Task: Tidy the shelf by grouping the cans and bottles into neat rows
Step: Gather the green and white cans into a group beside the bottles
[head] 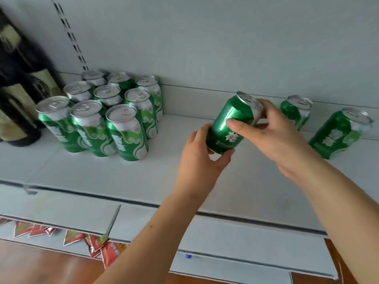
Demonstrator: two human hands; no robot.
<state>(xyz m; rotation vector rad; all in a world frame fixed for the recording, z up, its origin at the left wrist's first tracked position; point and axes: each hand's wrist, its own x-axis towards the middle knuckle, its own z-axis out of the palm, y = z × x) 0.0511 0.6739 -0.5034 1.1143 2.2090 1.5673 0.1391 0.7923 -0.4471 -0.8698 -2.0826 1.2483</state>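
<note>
Nearest me, both my forearms reach up and forward over the shelf's front lip. My left hand cups the bottom of a green can, thumb curled under its base and fingers wrapped behind. My right hand comes in from the right and grips the same can near its top, thumb across the green side and fingers behind the rim. The can leans to the right, and I cannot tell whether its base touches the shelf.

Between that can and the block of green cans on the left, the white shelf surface lies open. That block stands upright in three rows of three, cans touching.

To the right, two loose cans stand well apart from the block: one just behind my right hand, partly hidden by it, and another farther right near the frame edge.

At the far left, dark bottles with pale labels are blurred and cut off.
</note>
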